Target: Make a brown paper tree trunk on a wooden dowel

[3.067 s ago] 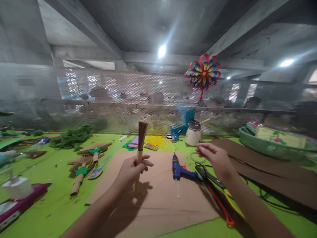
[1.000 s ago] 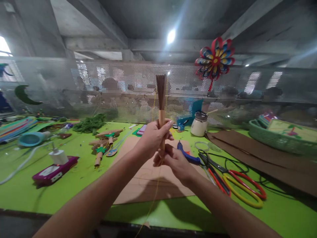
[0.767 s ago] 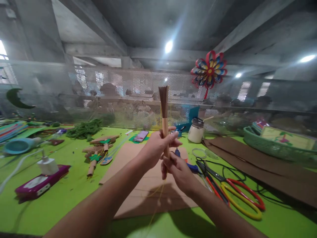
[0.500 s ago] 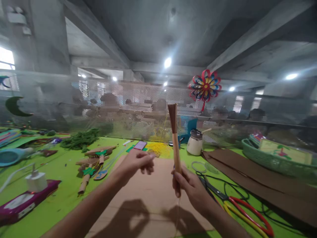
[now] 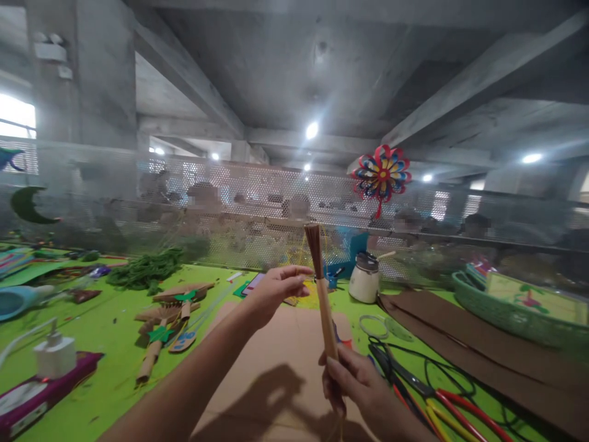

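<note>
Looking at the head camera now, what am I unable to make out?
All in the head view:
Lower end of the brush-like bundle: hidden by the right hand.
Phone: partly covered by the left hand.
Scissors: handles cut off by the bottom edge.
Blue rounded thing: cut off by the left edge.
People behind the mesh panel: blurred and screened by it.

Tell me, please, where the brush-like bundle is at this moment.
In the head view, just right of centre, the brush-like bundle stands slightly tilted in the right hand, with the left hand close to its upper part.
</note>
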Tool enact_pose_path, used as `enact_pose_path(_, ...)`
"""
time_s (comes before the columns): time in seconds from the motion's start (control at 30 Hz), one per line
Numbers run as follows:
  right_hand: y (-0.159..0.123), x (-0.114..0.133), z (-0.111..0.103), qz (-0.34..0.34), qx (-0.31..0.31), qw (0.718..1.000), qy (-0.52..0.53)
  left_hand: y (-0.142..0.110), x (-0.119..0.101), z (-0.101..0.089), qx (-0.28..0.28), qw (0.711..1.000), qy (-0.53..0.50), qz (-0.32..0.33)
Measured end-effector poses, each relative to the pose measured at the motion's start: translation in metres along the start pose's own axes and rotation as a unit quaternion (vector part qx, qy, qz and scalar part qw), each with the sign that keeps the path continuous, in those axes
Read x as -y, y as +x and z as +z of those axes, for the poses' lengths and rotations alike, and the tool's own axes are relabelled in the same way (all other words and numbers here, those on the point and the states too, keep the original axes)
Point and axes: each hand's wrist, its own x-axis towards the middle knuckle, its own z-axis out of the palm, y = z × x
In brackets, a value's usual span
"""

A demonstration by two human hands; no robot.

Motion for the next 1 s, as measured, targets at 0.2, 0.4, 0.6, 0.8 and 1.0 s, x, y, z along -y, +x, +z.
enact_pose_path(0.2, 0.003, -0.008, -0.002, 0.015, -0.004, 1.000, -0.010, -0.024, -0.029, -0.004, -0.055, 0.998, -0.022, 0.026)
enact_pose_path(0.4, 0.001, -0.002, 0.005, 0.021, -0.008, 1.000, 0.012, -0.048, -0.053, -0.001, -0.106, 0.988, -0.037, 0.106)
enact_pose_path(0.6, -0.005, 0.010, 0.011, 0.018, 0.000, 0.999, 0.032, -0.061, -0.030, 0.014, -0.069, 0.995, 0.039, 0.063)
enact_pose_path(0.8, -0.009, 0.026, 0.016, 0.017, 0.008, 0.998, 0.063, -0.060, -0.004, 0.040, -0.081, 0.995, 0.050, 0.001)
enact_pose_path(1.0, -0.006, 0.042, 0.022, 0.012, 0.013, 0.997, 0.080, -0.060, 0.001, 0.054, -0.032, 0.999, -0.018, -0.017)
